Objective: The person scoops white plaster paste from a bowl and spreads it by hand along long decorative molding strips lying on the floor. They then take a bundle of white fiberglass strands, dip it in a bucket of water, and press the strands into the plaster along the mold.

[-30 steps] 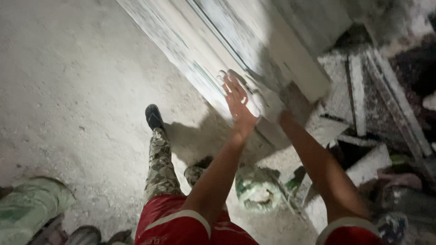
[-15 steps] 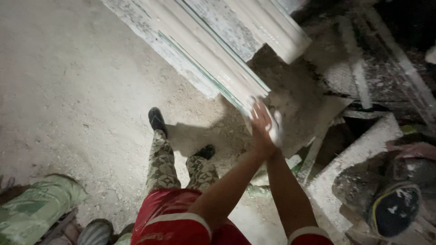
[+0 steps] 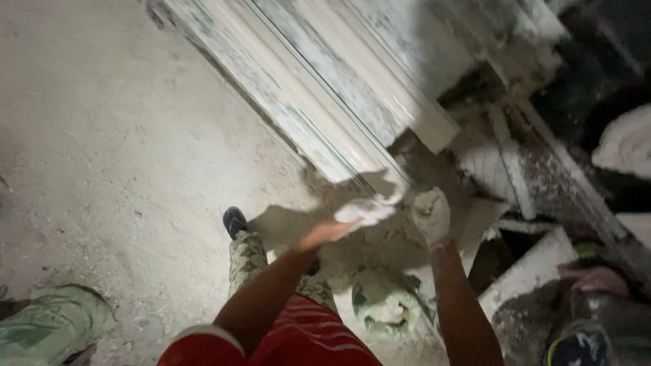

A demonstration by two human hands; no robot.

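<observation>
Both hands have come down off the end of the long moulded plaster cornice (image 3: 325,102) since half a second ago, when my fingers were pressed against its near end; now they sit just below that end, and the view has swung so the cornice runs from the far left down to the middle. My left hand (image 3: 339,227) pinches a white lump of wet plaster or a plaster-soaked wad (image 3: 366,209), held right at the cornice's lower corner and touching or nearly touching it; I cannot tell which. My right hand (image 3: 432,215) is coated in grey plaster and curled into a loose fist just right of the lump; whether it grips anything inside I cannot tell. To do this step well, I judge the lump should be worked along the cut end in short strokes, following the moulded ridges rather than crossing them, with the right hand steadying the piece from the side so it does not slide on the dusty concrete floor (image 3: 122,169). Near my feet lies a plaster-caked bag (image 3: 383,308), and broken slabs and moulds (image 3: 529,176) crowd the right; my left shoe (image 3: 234,221) stands close to the cornice's shadow, so I should mind my footing.
</observation>
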